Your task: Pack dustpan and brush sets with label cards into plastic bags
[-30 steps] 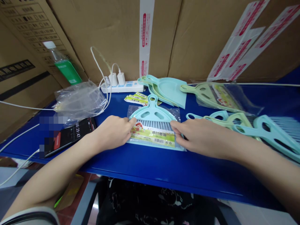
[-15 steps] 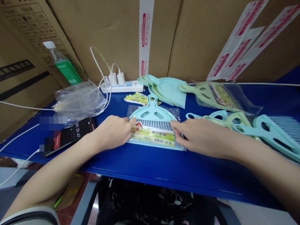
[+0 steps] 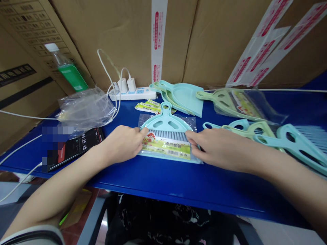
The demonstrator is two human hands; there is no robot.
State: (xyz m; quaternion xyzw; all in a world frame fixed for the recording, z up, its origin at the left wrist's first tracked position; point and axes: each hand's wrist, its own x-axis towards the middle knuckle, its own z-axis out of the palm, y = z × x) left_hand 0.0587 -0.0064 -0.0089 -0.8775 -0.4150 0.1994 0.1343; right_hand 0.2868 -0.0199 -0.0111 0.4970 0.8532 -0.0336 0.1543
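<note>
In front of me on the blue table lies a light-blue brush and dustpan set (image 3: 167,124) in a clear plastic bag, its handle pointing away from me. A printed card (image 3: 166,146) with a mushroom picture covers the lower part of the bristles. My left hand (image 3: 125,143) is closed on the left edge of the bagged set, thumb and curled fingers at the plastic. On the opposite edge, my right hand (image 3: 204,143) grips with fingers curled under and thumb side on top. The fingertips of both hands are partly hidden.
Behind the set are several loose dustpans (image 3: 187,98) and printed cards (image 3: 146,107). A bagged green set (image 3: 237,103) and several brushes (image 3: 291,144) lie right. Left are a phone (image 3: 79,146), plastic bags (image 3: 85,107), a bottle (image 3: 70,73) and a power strip (image 3: 139,93) with cables.
The phone's timer has advanced by one second. Both hands and the bagged set stay in place; the view has shifted very slightly.
</note>
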